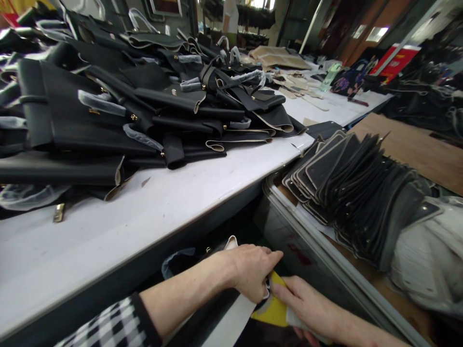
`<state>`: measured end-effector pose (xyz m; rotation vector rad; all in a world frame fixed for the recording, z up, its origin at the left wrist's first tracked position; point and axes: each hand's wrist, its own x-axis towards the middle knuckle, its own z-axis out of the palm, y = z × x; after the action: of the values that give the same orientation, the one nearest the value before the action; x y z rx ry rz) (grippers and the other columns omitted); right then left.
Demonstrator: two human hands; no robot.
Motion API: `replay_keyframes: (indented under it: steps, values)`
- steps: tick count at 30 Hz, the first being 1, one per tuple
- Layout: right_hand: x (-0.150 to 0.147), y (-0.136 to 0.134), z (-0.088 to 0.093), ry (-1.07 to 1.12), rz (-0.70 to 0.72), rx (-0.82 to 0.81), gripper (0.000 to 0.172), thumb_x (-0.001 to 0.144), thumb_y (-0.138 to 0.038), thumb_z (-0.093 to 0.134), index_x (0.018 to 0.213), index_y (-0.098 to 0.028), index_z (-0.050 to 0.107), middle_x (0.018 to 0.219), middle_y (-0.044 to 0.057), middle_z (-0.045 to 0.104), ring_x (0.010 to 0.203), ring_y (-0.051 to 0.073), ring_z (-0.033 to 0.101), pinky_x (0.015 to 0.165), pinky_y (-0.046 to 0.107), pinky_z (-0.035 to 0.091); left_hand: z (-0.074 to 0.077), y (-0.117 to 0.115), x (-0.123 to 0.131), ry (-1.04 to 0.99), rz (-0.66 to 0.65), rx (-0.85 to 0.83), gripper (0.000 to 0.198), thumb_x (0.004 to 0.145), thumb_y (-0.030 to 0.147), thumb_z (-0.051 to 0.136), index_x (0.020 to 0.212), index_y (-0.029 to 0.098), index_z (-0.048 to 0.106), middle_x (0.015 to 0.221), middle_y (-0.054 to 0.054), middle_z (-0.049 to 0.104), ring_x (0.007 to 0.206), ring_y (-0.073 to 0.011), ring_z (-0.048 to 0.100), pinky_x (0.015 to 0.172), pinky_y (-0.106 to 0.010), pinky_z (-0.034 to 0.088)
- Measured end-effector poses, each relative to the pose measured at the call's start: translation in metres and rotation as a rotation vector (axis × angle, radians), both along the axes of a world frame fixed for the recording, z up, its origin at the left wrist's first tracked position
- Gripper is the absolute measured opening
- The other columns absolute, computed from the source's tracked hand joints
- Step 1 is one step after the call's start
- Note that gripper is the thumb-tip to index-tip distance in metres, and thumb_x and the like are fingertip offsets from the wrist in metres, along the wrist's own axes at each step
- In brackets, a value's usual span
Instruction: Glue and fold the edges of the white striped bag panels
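My left hand (249,272) is closed on the edge of a black leather bag piece (208,311), low in front of the white table; its index finger points right. A white strip (231,323) runs down the piece below this hand. Just to the right, my right hand (306,301) pinches a yellow sheet-like piece (275,308) against the bag edge. Something whitish shows under the right fingers, too blurred to name. Part of a plastic-wrapped handle (173,260) and a small gold fitting (208,249) show behind my left forearm. My hands hide the bag's edge between them.
A large heap of black bag pieces (144,106) with plastic-wrapped handles covers much of the white table (173,202). A small gold metal piece (59,212) lies near its front. At the right, a grey-rimmed bin (321,255) bears stacked black panels (361,188) and crumpled plastic (427,260).
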<state>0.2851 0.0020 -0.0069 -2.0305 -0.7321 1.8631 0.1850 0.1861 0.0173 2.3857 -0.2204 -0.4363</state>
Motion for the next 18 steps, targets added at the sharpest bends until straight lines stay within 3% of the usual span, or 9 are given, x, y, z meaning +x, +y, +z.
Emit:
replay_keyframes:
  steps: [3,5,8,10,18]
  values:
    - [0.000,0.000,-0.003,0.002,-0.012,0.003,0.054,0.093,-0.065,0.033,0.092,-0.015,0.053,0.047,-0.002,0.054,0.028,0.008,0.042,0.025,0.013,0.027,-0.002,-0.001,-0.001,-0.012,0.002,0.005,0.067,0.071,0.028,0.058,0.135,0.011,0.045,0.125,-0.018,0.062,0.106,-0.0313,0.065,0.086,-0.037,0.054]
    - [0.002,-0.002,-0.007,-0.007,-0.013,0.016,0.055,0.093,-0.066,0.032,0.093,-0.015,0.053,0.048,-0.002,0.054,0.028,0.008,0.043,0.026,0.013,0.028,-0.002,-0.001,-0.003,-0.022,-0.010,0.022,0.057,0.071,0.028,0.058,0.124,0.009,0.054,0.115,-0.017,0.066,0.102,-0.0295,0.067,0.094,-0.039,0.052]
    - [0.006,-0.002,-0.010,-0.022,0.009,0.038,0.056,0.092,-0.067,0.033,0.092,-0.016,0.054,0.050,-0.002,0.055,0.030,0.008,0.044,0.027,0.013,0.031,0.000,-0.002,-0.008,-0.059,0.001,0.090,0.037,0.071,0.027,0.058,0.102,0.008,0.064,0.100,-0.016,0.070,0.100,-0.0288,0.066,0.114,-0.047,0.032]
    - [0.008,-0.001,-0.009,-0.034,0.031,0.043,0.055,0.092,-0.067,0.036,0.090,-0.016,0.054,0.050,-0.002,0.055,0.031,0.007,0.045,0.027,0.013,0.031,0.003,-0.002,-0.011,-0.087,0.030,0.140,0.030,0.071,0.028,0.059,0.092,0.009,0.066,0.093,-0.014,0.071,0.098,-0.0289,0.067,0.118,-0.051,0.021]
    - [-0.005,-0.004,-0.013,-0.017,-0.033,0.036,0.060,0.090,-0.072,0.032,0.094,-0.016,0.054,0.047,-0.003,0.054,0.030,0.009,0.045,0.027,0.014,0.031,0.008,-0.002,-0.007,-0.036,-0.026,0.149,0.032,0.072,0.027,0.059,0.096,0.008,0.068,0.096,-0.015,0.071,0.096,-0.0277,0.068,0.108,-0.040,0.041]
